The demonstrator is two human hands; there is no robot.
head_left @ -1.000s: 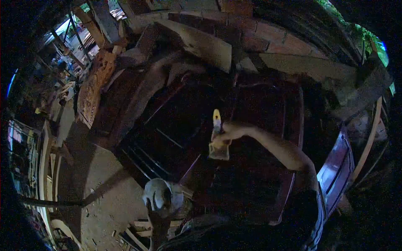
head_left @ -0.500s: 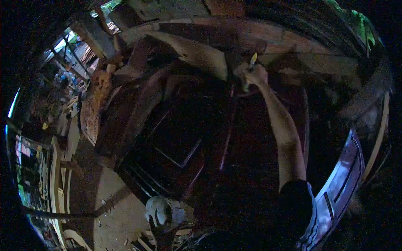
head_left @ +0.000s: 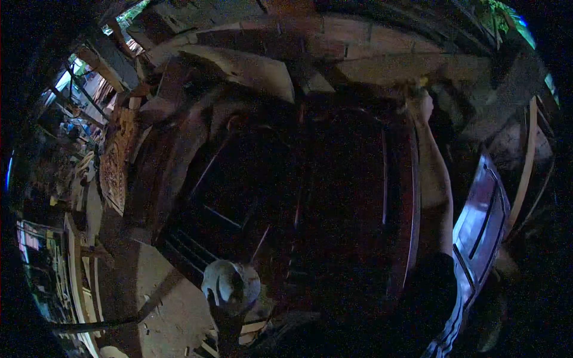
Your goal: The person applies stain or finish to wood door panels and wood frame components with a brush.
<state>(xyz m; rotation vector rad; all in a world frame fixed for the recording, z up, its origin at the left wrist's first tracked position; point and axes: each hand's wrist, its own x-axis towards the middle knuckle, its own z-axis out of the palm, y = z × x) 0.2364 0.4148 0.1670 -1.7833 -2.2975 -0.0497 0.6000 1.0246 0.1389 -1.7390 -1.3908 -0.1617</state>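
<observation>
At the upper right, my right hand [head_left: 425, 107] is closed round a small tool with a yellow end [head_left: 423, 81]; the tool looks like a brush, though its lower part is blurred. My right arm reaches along the right edge of a dark reddish panelled wooden piece [head_left: 346, 173]. Low in the view, my left hand [head_left: 222, 289] grips a pale round container [head_left: 248, 286], whose contents are too dark to make out.
A carved wooden piece [head_left: 118, 152] stands at the left. Pale boards [head_left: 76, 268] rise at the lower left beside the dusty floor [head_left: 170, 298]. Behind the dark piece are a light board [head_left: 256, 74] and a brick wall [head_left: 370, 40]. A shiny bluish panel [head_left: 480, 221] is at the right.
My right hand has moved right with the yellow-ended tool, from the middle of the far edge to the right side. The view has shifted slightly; my left hand still holds the container.
</observation>
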